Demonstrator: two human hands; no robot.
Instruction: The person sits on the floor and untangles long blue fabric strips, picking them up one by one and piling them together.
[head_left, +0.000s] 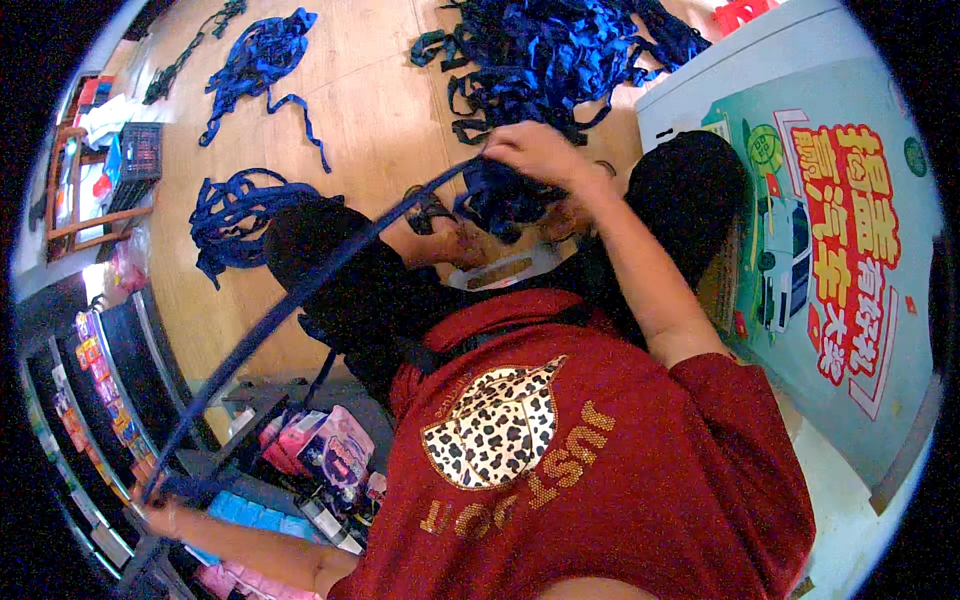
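A long dark blue fabric strip stretches diagonally between my two hands. My right hand is shut on its upper end, above a dark blue bunch of strips near my feet. Far out at the lower left, my left hand is closed around the other end; its fingers are partly blurred. A large shiny heap of blue strips lies on the floor beyond my right hand. Looped strips lie beside my knee, and a smaller blue tangle is farther off.
Shelves with colourful packets stand at the left. Pink packages and blue packs are beside me at lower left. A printed panel stands close at my right. A dark crate and a wooden frame are at upper left.
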